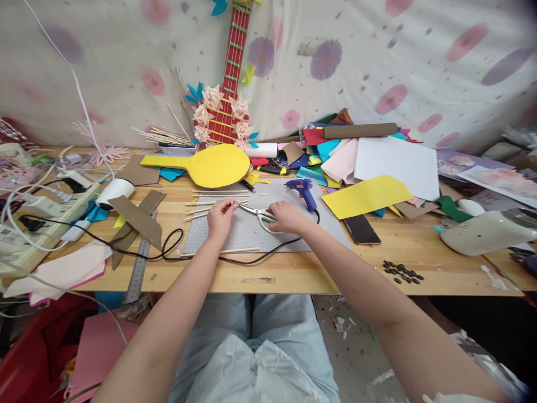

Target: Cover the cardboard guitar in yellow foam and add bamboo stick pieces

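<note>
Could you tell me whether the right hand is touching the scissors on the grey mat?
Touching. The head view shows the right hand gripping the white handles of the scissors, blades pointing toward the thin wooden stick pinched in the left hand.

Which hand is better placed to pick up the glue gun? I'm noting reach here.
Probably the right hand: the glue gun lies just beyond it, though it holds scissors. The left hand pinches a stick.

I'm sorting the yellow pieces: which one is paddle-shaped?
The yellow paddle cutout, left of the glue gun below the red cardboard guitar: round with a long handle. The other yellow sheet, on the right, is straight-edged.
</note>
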Motion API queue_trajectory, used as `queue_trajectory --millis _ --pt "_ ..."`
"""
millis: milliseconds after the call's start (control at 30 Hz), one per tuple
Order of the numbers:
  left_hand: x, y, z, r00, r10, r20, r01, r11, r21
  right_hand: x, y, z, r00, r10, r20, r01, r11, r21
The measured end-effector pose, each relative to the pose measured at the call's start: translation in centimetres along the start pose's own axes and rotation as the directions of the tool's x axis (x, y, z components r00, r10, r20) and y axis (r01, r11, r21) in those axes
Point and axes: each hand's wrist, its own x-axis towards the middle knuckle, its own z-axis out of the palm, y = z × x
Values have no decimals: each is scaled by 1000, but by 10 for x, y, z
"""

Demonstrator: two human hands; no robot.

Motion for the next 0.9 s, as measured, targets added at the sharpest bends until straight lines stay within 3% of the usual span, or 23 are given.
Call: queue_trajectory --millis 100,200,333,467,567,700,900 --pt "-1 2 -4 1000 5 -16 -5 1000 -10 -3 9 -7 998 41 51 -45 996 82" --pt "-1 3 -4 999 9 41 -9 1000 -15 -10 26 -15 990 122 71 -137 946 292" --pt "0 -3 2 988 38 147 -30 998 -55 -9 32 -15 979 190 -67 -128 841 525" --pt "0 -9 5 975 100 197 -84 993 -85 4 15 -5 944 259 -202 -116 838 533" --pt "-1 -9 5 968 110 225 -81 988 -134 13 4 1 960 141 -240 -23 898 438" --pt "-2 -5 5 972 55 228 22 946 -323 19 2 0 966 -55 -254 128 951 282" --pt "-1 -6 5 967 44 253 62 916 -396 17 5 -6 973 -154 -173 188 961 204"
